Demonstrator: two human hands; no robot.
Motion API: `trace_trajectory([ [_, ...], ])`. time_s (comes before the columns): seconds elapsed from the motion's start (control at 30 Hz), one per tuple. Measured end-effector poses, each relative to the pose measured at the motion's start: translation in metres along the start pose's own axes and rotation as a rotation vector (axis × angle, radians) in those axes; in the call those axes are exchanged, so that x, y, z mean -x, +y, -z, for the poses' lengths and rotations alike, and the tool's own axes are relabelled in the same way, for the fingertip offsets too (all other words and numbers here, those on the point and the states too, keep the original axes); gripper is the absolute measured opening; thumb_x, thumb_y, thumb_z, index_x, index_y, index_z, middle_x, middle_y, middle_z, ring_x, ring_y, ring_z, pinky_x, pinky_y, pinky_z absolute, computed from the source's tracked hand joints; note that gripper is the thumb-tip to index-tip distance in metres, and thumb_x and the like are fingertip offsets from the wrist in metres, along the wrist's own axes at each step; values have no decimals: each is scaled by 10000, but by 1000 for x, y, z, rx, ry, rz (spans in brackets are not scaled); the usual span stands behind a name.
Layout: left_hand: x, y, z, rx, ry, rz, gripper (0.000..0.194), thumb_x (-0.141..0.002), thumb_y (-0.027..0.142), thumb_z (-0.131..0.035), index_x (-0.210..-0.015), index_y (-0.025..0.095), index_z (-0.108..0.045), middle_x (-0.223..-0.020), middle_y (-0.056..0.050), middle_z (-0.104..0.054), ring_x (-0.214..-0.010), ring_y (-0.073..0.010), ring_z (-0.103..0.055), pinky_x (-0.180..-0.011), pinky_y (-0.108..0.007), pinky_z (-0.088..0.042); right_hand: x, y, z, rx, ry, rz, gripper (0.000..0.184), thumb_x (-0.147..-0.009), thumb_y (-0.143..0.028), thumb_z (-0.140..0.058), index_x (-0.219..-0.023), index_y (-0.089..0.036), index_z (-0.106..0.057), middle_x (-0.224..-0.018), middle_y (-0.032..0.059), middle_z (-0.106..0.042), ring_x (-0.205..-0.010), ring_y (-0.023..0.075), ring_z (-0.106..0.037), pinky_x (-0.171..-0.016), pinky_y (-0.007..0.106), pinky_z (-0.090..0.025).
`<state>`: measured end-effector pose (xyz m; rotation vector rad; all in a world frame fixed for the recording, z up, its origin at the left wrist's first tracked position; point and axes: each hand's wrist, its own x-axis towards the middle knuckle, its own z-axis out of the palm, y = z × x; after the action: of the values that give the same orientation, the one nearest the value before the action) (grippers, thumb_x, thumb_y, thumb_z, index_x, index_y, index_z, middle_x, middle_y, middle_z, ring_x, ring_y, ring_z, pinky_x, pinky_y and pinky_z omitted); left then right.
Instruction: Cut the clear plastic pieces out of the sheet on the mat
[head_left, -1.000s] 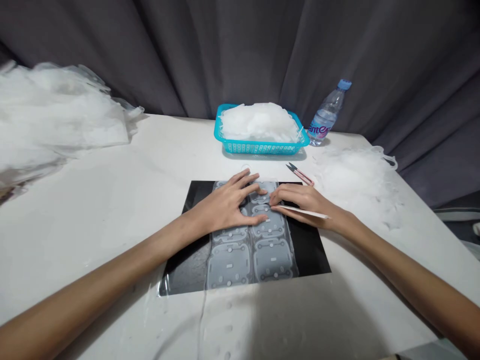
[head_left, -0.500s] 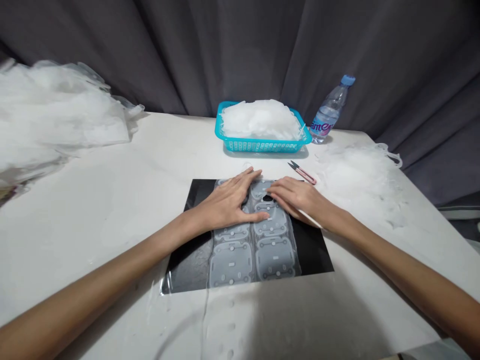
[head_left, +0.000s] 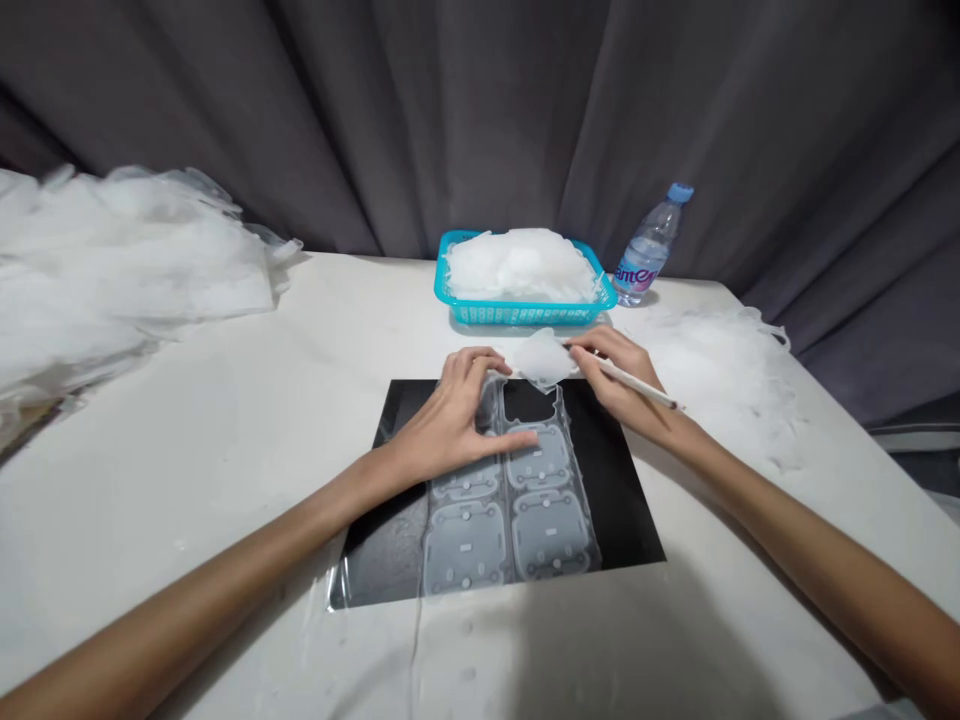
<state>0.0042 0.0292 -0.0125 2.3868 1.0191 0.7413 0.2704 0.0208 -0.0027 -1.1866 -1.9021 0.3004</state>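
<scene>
A clear plastic sheet of rounded rectangular pieces (head_left: 551, 535) lies on a black mat (head_left: 619, 510). My left hand (head_left: 457, 420) rests on its upper left part, thumb stretched across and fingers apart, partly bent. At the sheet's upper right a piece-shaped hole (head_left: 529, 402) shows black mat through it. My right hand (head_left: 615, 375) is just beyond that hole, closed around a slim white pen-like tool (head_left: 637, 384). A loose translucent piece (head_left: 543, 358) is off the sheet at its fingertips; whether fingers or tool tip hold it is hidden.
A blue basket (head_left: 525, 314) heaped with translucent pieces stands at the back, with a water bottle (head_left: 649, 250) to its right. A large pile of clear plastic sheets (head_left: 127, 270) fills the far left. Plastic scraps (head_left: 739, 390) lie at the right.
My right hand has lifted one piece out of the sheet and moved away and up, leaving a full hole. My left hand stays on the sheet, its fingers more bent. The view has tilted slightly upward.
</scene>
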Motion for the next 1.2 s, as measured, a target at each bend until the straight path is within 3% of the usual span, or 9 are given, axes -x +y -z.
trace_trajectory([
  [0.07,-4,6,3,125,34,115,594,-979,735,-486,-1076,182,-679,-1171,-123,-674,-1141,-290,-588,-1083,-481,-448,5,-18,0,-59,-35,17,191,-1040,-266,-573,-1024,-208,-754,-985,64,-711,-956,218,-674,-879,353,-501],
  [0.13,-9,9,4,295,-46,277,660,-1053,680,-305,-911,172,-702,-931,-82,-702,-906,-235,-613,-938,-416,-486,10,-34,1,-168,-164,25,201,-1039,-246,-579,-1070,-212,-775,-984,60,-706,-950,199,-673,-878,338,-505],
  [0.3,-16,1,0,516,-166,406,426,-900,558,-666,-980,142,-714,-771,-24,-666,-664,-157,-540,-625,-276,-395,14,-50,10,-449,-666,-57,302,-1019,-317,-644,-1305,-261,-721,-1015,34,-682,-856,159,-653,-778,298,-524],
  [0.5,-7,-6,1,603,-163,417,383,-861,462,-739,-1070,147,-681,-787,-16,-706,-574,-107,-450,-548,-236,-308,-6,-27,10,-130,-396,-53,414,-1117,-379,-392,-1038,-207,-761,-1123,93,-621,-1163,242,-579,-1100,431,-412],
  [0.77,-2,-3,2,518,-107,291,340,-963,472,-625,-1004,147,-717,-854,-39,-724,-705,-148,-562,-628,-252,-363,-38,-28,-41,-227,-573,-209,165,-945,-261,-613,-850,-165,-707,-854,38,-693,-835,192,-595,-784,307,-431],
  [0.93,1,3,2,445,-50,249,336,-1024,453,-569,-930,154,-690,-805,-23,-732,-681,-139,-571,-635,-243,-391,-45,-17,-43,-428,-639,-293,333,-895,-461,-680,-813,-140,-712,-723,2,-634,-690,151,-537,-654,270,-391],
  [1.03,3,3,0,348,-41,195,321,-1048,426,-553,-899,162,-661,-744,-1,-700,-672,-140,-588,-638,-239,-409,-43,-15,-39,-337,-695,-241,204,-911,-336,-651,-857,-146,-704,-743,-1,-645,-702,149,-552,-650,254,-402],
  [1.1,6,2,-3,185,-5,86,288,-1066,369,-531,-897,168,-649,-761,-7,-684,-686,-150,-595,-660,-254,-432,-42,-18,-38,-214,-687,-211,83,-889,-176,-610,-854,-161,-683,-781,2,-666,-741,154,-578,-673,248,-408],
  [1.2,13,3,-9,-144,45,-204,206,-1067,226,-502,-936,181,-653,-852,-49,-688,-814,-200,-629,-783,-316,-483,-40,-24,-42,-75,-596,-212,173,-830,-26,-557,-847,-176,-642,-877,32,-686,-845,184,-590,-738,270,-391],
])
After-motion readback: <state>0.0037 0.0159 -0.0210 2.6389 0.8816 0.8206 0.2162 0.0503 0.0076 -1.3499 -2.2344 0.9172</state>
